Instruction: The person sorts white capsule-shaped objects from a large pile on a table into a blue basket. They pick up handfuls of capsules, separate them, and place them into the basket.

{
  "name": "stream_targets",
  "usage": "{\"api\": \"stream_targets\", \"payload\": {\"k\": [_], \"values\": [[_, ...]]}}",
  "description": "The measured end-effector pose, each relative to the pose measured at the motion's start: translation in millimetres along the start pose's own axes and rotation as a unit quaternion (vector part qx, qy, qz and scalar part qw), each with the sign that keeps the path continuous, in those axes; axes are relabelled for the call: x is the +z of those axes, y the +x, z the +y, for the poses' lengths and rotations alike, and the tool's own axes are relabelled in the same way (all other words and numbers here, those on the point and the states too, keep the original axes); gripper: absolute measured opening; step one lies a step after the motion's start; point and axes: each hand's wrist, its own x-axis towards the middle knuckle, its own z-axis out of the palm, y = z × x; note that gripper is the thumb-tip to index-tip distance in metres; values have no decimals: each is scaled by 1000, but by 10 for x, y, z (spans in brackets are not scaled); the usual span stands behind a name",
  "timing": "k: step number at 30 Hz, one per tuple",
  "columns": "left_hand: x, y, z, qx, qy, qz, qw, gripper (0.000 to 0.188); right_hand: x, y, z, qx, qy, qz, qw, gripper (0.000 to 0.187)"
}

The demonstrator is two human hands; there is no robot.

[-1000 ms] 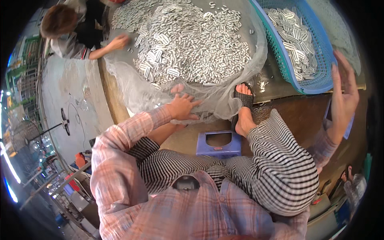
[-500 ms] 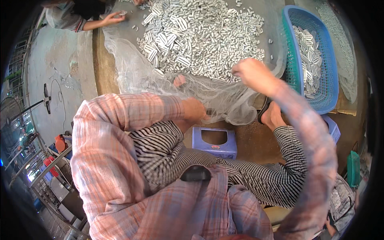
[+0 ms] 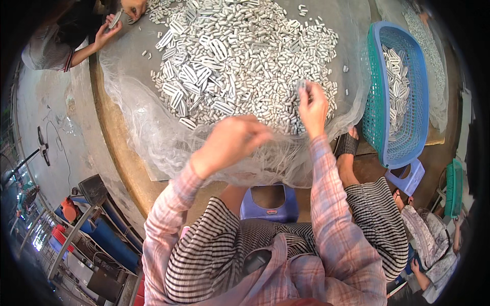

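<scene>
A broad heap of small grey-white, capsule-like pieces (image 3: 265, 66) lies on a sheet of translucent mesh netting (image 3: 132, 122). Larger slotted, striped pieces (image 3: 189, 76) are mixed into its left side. At the heap's near right part, my right hand (image 3: 314, 107) has thumb and forefinger pinched on a small grey piece (image 3: 301, 86). My left hand (image 3: 229, 143) hovers around the heap's near edge, above the bunched netting. Motion smears its fingers, so whether it holds anything is unclear.
A blue-and-green plastic basket (image 3: 377, 112) with slotted pieces stands to the right. At the far left, a co-worker's hand (image 3: 106, 34) holds a slotted piece. A purple-blue stool (image 3: 270, 211) stands between my legs; a second stool (image 3: 408, 176) is below the basket.
My left hand has come up from beside my knee to the heap's near edge. My right hand has turned fingers-forward over the pieces. The whole view has shifted.
</scene>
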Motion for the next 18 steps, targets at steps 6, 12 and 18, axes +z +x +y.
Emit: {"api": "stream_targets", "payload": {"k": [6,12,18], "values": [[-567,69,35,-197,-56,42,978,20,466,1331,480,-151,-151,119,970,25],[-111,-48,-213,-335,-409,-56,847,31,699,2083,550,-138,-238,-51,960,43],[462,119,-685,-383,-598,55,702,44,803,1458,310,-121,-168,-73,976,40]]}}
